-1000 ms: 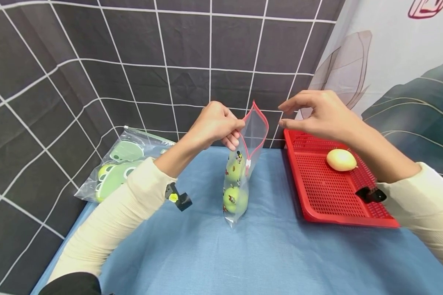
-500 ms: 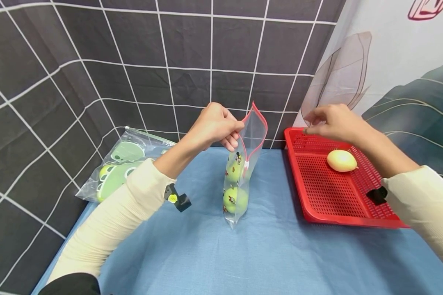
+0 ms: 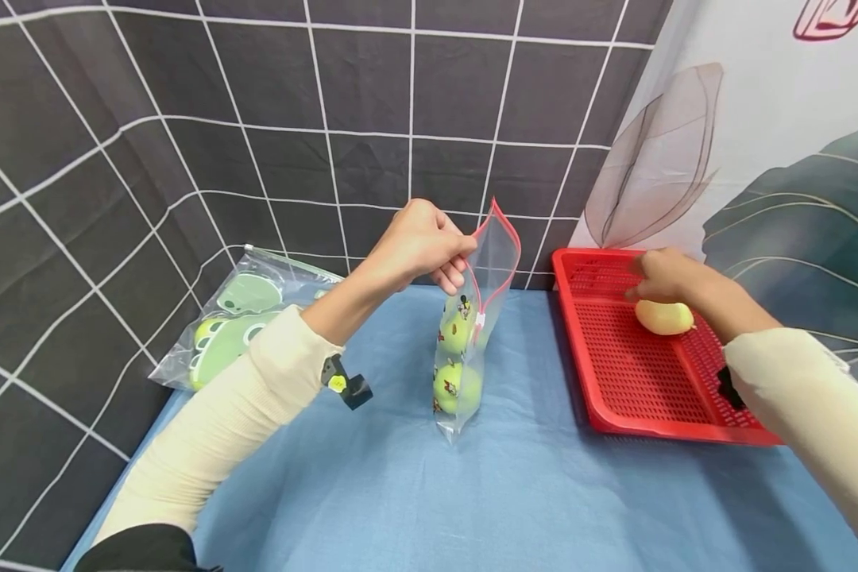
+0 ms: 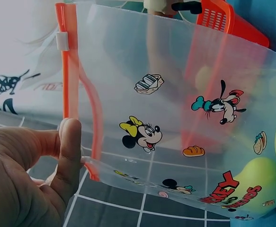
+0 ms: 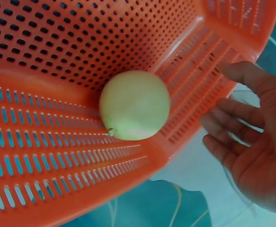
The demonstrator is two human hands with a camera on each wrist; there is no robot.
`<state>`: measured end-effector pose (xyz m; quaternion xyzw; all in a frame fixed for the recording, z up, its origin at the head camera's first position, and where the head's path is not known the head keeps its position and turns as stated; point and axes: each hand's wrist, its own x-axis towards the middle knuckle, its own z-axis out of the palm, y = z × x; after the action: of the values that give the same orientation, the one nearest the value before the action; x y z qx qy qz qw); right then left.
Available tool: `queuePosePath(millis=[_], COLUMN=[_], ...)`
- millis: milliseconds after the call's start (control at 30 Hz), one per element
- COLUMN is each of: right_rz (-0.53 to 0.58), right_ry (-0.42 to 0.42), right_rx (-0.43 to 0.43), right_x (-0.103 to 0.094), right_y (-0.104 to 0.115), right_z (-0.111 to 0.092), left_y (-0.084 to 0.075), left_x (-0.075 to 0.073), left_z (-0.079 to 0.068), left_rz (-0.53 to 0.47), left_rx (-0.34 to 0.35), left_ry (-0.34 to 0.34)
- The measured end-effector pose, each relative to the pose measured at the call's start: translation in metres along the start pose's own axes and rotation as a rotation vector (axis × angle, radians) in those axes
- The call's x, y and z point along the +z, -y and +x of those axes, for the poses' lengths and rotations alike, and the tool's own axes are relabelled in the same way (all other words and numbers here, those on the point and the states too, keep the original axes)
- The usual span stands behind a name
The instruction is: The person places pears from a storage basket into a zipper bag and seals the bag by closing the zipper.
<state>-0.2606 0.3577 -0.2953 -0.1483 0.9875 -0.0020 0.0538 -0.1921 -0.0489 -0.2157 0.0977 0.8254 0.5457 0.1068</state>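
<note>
My left hand [image 3: 429,245] pinches the red-edged rim of a clear slider zip bag [image 3: 496,254] printed with cartoon figures. The bag stands upright, its mouth open. Round yellow-green fruits [image 3: 456,387] lie low inside it, one above another. In the left wrist view, thumb and fingers meet on the red zip strip [image 4: 70,101], below its white slider [image 4: 62,41]. A pale yellow-green, pear-like fruit [image 5: 134,105] with a short stem lies in the red basket [image 3: 593,381]. My right hand [image 5: 261,137] hovers at the basket's rim, fingers spread and holding nothing, apart from the fruit.
Another clear zip bag [image 3: 296,274] lies at the left, with green animal-faced items [image 3: 239,342] inside. A blue cloth [image 3: 400,485] covers the table. Behind it hangs dark grid-patterned fabric [image 3: 357,87], with a white leaf-patterned curtain [image 3: 758,103] at the right.
My right hand has moved right and down, from beside the bag's mouth to over the fruit in the basket. The left hand and the bag stay nearly still.
</note>
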Motion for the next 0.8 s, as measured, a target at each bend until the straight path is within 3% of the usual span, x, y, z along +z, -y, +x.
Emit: queuePosePath(millis=[133, 333, 800], right_rz=[-0.063, -0.043, -0.036], right_ry=[0.057, 0.163, 0.271], right_rx=[0.015, 0.092, 0.159], right_x=[0.004, 0.010, 0.017], right_y=[-0.010, -0.019, -0.031], right_z=[0.002, 0.001, 0.000], left_y=[0.001, 0.002, 0.004], left_x=[-0.001, -0.002, -0.003], left_z=[0.000, -0.001, 0.002], left_rz=[-0.001, 0.000, -0.002], left_rx=[0.003, 0.009, 0.003], left_ry=[0.006, 0.007, -0.001])
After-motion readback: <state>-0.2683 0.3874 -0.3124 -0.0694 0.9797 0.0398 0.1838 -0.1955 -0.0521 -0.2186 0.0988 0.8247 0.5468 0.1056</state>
